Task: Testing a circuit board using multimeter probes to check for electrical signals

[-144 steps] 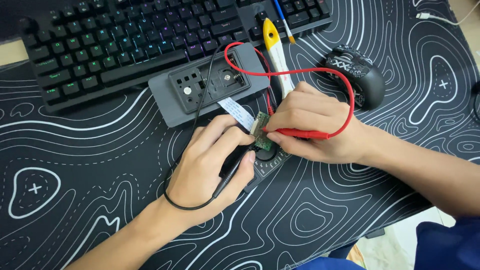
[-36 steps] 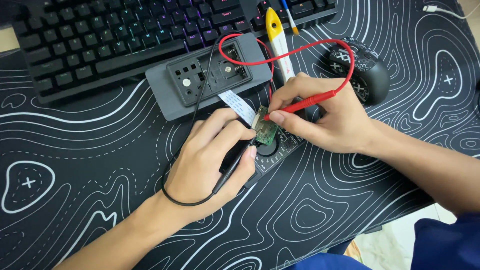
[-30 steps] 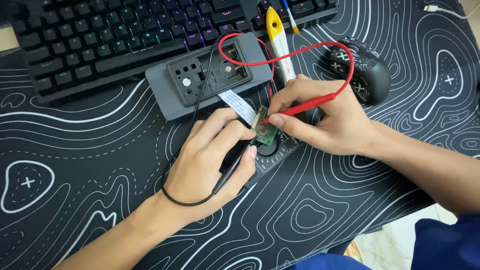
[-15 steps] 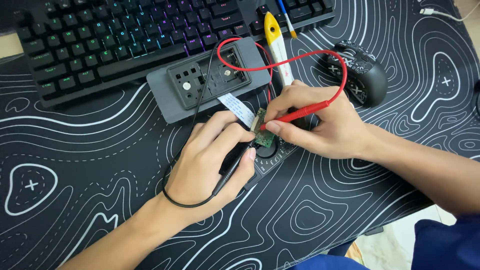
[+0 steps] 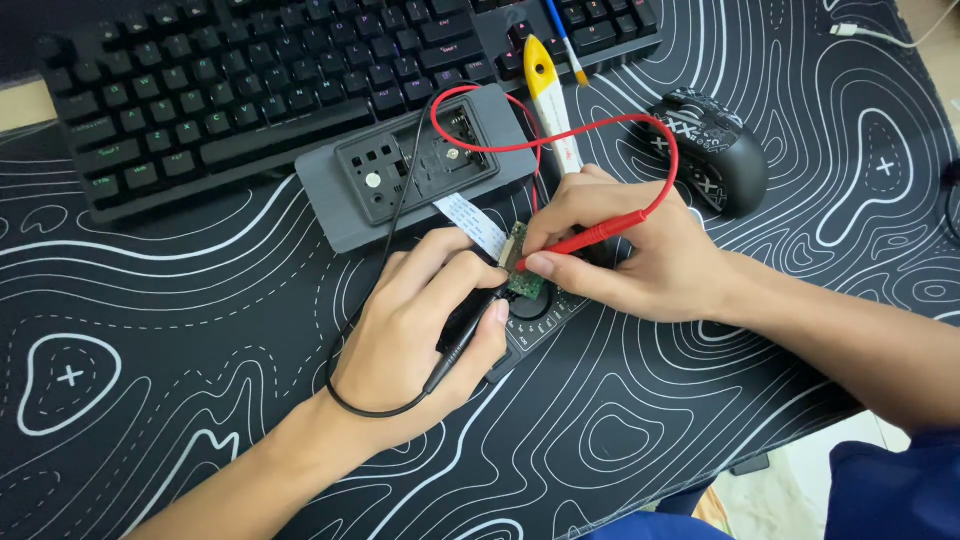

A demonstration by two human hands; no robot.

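My left hand (image 5: pixel 410 335) grips a black test probe (image 5: pixel 462 338), its black lead looping under my wrist and up toward the grey box. My right hand (image 5: pixel 640 255) pinches a red test probe (image 5: pixel 590 237), the tip touching a small green circuit board (image 5: pixel 520 265) that stands between both hands. A white flat ribbon cable (image 5: pixel 475 222) runs from the board to a grey rectangular device (image 5: pixel 420 165) with an open panel. A black multimeter (image 5: pixel 545 310) lies partly hidden under my hands. The red lead (image 5: pixel 600 120) curves over the device.
A black backlit keyboard (image 5: pixel 260 80) lies along the far edge. A black patterned mouse (image 5: pixel 715 150) sits right of my right hand. A yellow-tipped white tool (image 5: pixel 550 100) and a thin blue pen (image 5: pixel 565 40) rest near the keyboard. A black-and-white contour-pattern mat (image 5: pixel 150 380) covers the desk.
The red probe tip has stayed on the green board with small shifts of my right hand. My left hand has kept its hold on the black probe. The view moved slightly.
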